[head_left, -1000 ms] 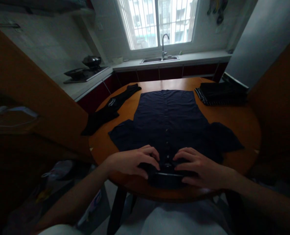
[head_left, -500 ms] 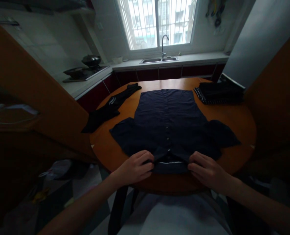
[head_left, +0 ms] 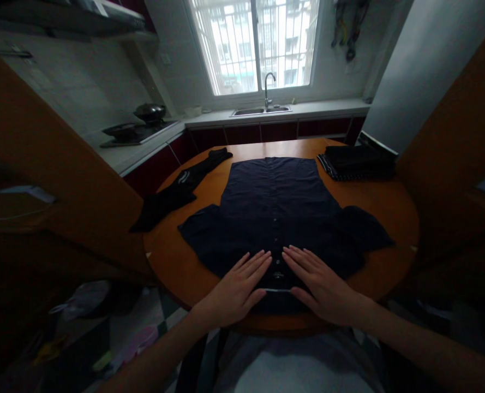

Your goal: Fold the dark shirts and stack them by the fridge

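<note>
A dark navy short-sleeved button shirt (head_left: 273,196) lies spread front side up on the round wooden table (head_left: 389,278), its collar end toward me and its sleeves out to both sides. My left hand (head_left: 242,284) rests flat on the shirt left of the button line, fingers stretched out. On the other side of the buttons my right hand (head_left: 318,281) lies flat as well, fingers extended. Between my thumbs runs a thin light strip at the neck opening, with a small label above it. Neither hand grips the cloth.
A black garment (head_left: 177,188) lies along the table's left edge. Folded dark clothes (head_left: 357,162) are stacked at the back right. Beyond are a counter with a sink (head_left: 262,111) and a stove with a pan (head_left: 150,112). Bags lie on the floor at left.
Both hands have let go of the collar edges, moved inward toward the button line and flattened onto the shirt. The collar area now lies flatter. The view has shifted slightly.
</note>
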